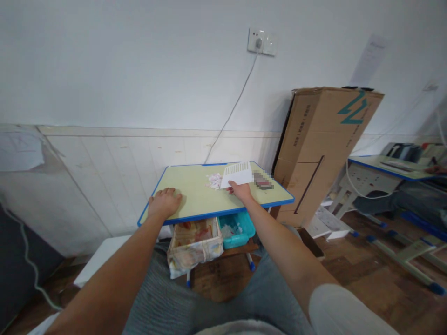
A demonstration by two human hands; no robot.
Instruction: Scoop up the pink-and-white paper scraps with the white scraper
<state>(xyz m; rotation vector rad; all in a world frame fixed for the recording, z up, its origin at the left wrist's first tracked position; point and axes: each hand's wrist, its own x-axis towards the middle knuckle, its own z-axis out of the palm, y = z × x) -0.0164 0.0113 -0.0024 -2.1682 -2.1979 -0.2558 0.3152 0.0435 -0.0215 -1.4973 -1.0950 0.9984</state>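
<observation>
My left hand [165, 203] lies palm down on the left part of a pale yellow desk [190, 179] with blue edging, its fingers stretched out and nothing held. In my right hand [239, 190] is a white slotted card [239, 174], gripped at its lower edge between thumb and fingers and tilted above the desktop. A row of narrow slits or stripes runs along the card's far side. Just left of the card lies a small pile of whitish-pink paper scraps [214, 180]. To the card's right, a pixelated dark object [262, 181] rests on the desk.
Under the desktop sit a fabric-lined basket [195, 250] and a turquoise bin [244, 237]. A tall cardboard box [321, 149] leans near the desk's right side. From the wall socket [256, 39] a white cable [233, 108] runs down behind the desk. Another desk [391, 166] stands far right, with a person partly visible.
</observation>
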